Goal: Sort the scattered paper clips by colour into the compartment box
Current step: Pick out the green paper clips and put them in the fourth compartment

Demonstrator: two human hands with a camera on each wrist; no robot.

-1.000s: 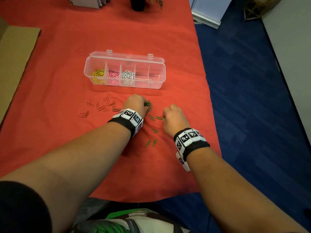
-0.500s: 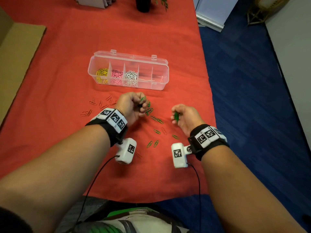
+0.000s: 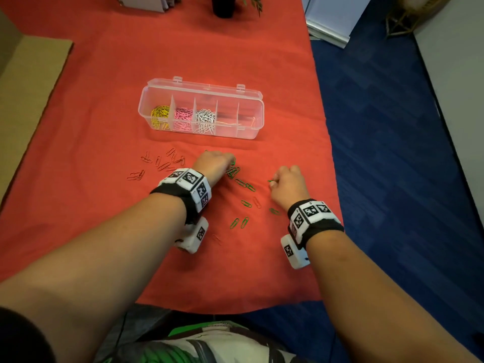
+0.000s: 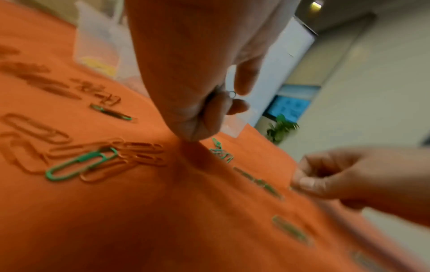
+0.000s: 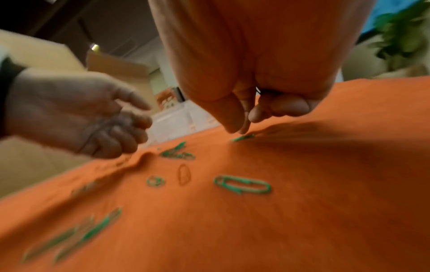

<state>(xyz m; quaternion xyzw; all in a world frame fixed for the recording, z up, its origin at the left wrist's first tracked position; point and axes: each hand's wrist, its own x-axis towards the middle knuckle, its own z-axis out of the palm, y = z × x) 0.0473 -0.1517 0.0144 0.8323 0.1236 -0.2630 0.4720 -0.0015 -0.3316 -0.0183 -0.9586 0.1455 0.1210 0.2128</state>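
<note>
Gathering green clips [image 3: 245,184]: left hand [image 3: 214,163] and right hand [image 3: 288,183] both curled, pinching greens; next, drop into an empty compartment of box [image 3: 258,100].

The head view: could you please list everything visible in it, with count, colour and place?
Compartment box: one, clear plastic, lid open, mid-table.
Yellow clips: a heap, leftmost compartment.
Pink clips: a heap, second compartment.
White clips: a heap, third compartment.
Green clips: several, loose on the cloth between the hands.
Orange clips: several, loose on the cloth left of the left hand.
Tablecloth: one, orange-red.
Plant pot: one, dark, far edge.
Left hand: fingers curled, over the green clips.
Right hand: pinching a green clip.
</note>
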